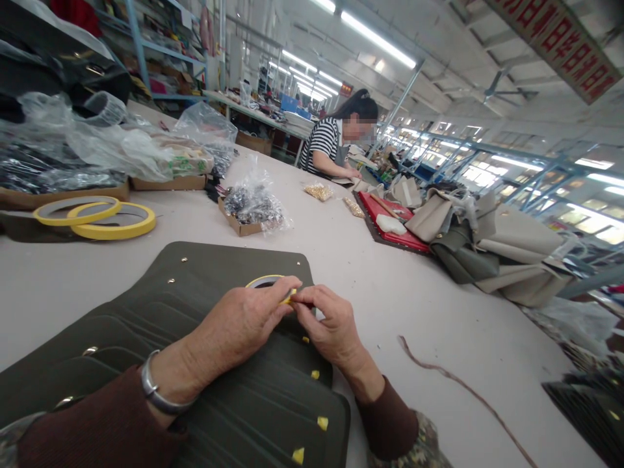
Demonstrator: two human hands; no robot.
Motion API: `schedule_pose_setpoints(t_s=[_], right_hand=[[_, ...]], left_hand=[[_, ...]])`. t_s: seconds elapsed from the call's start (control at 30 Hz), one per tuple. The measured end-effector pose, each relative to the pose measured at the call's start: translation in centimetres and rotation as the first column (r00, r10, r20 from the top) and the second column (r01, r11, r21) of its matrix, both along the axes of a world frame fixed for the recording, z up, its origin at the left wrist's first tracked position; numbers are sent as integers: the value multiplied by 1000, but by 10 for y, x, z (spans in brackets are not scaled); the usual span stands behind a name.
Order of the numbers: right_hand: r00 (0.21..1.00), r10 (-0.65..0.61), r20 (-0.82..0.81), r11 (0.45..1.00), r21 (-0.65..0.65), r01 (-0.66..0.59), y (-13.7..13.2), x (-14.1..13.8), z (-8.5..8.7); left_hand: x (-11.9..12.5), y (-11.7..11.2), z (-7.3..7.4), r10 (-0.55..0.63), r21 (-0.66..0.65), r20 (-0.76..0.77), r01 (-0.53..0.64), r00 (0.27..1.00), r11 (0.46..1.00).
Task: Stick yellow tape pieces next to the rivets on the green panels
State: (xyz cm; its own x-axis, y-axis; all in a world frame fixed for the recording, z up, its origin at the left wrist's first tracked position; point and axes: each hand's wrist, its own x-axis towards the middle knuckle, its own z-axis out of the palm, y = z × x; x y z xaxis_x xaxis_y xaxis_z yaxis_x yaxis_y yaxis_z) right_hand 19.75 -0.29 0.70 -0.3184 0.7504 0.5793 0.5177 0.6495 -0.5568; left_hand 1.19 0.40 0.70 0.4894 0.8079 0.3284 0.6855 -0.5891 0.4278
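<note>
My left hand (238, 322) clamps the tape (256, 282) (probably light and stiff, best held by its rim) over dark panels (229, 263); my right hand (334, 322) pinches its right edge.

The person's left hand (238, 325) and right hand (331, 322) are both bare. The left wrist bears a silver-grey bracelet (149, 385), a rigid, curved band with a metallic sheen; a tapered section shows along its outer face, though its finer detail is too small to read. Next to it begins a dark maroon-brown left sleeve (102, 422), plain in colour. The right forearm carries a matching right sleeve (390, 419), close-fitting at its edge. Above each brown section, mottled camouflage cloth (429, 445) in green, tan and dark tones is visible, cut off by the frame's border.
</note>
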Motion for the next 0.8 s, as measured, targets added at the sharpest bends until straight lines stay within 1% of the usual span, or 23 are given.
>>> schedule_pose_setpoints(t_s=[0.1,0.2,0.27,0.3,0.37,0.4,0.43,0.5,0.57,0.6,0.67,0.7,0.73,0.8], right_hand=[[996,-61,58,995,81,56,0,-2,-5],[989,-134,59,987,101,128,0,-3,-10],[988,-154,26,987,53,153,-1,-4,-11],[987,-162,3,987,7,162,-1,-5,-10],[981,-180,-69,975,-147,169,-3,-9,-8],[974,-191,-119,954,-257,156,-3,-11,-6],[961,-209,-180,919,-372,130,-2,-12,-5],[913,-266,-310,824,-565,49,3,-12,-3],[851,-352,-390,724,-690,-17,11,-8,-4],[826,-395,-401,681,-732,-29,16,-4,-5],[803,-456,-383,615,-788,-27,26,6,-8],[805,-469,-364,598,-802,-14,30,11,-10],[813,-471,-343,593,-806,3,33,15,-12],[839,-457,-295,596,-801,43,37,21,-15]], left_hand=[[1,-1,2,36,-22,-17,-36,999,999],[2,-1,6,17,-58,10,-17,1000,998],[1,0,9,-9,-78,47,13,999,997],[1,0,9,-18,-84,61,23,998,996],[1,1,10,-26,-80,76,32,997,996],[1,1,10,-31,-67,83,37,996,997],[1,0,10,-38,-51,93,43,995,998],[2,-1,10,-39,-15,124,41,991,999],[2,-2,10,-9,8,140,8,990,1000],[3,-3,10,16,10,125,-17,992,1000],[3,-2,9,65,-3,28,-65,997,998],[4,-1,8,81,-19,-45,-82,996,996],[4,0,7,88,-38,-121,-93,989,995],[5,3,6,82,-72,-238,-101,968,992]])
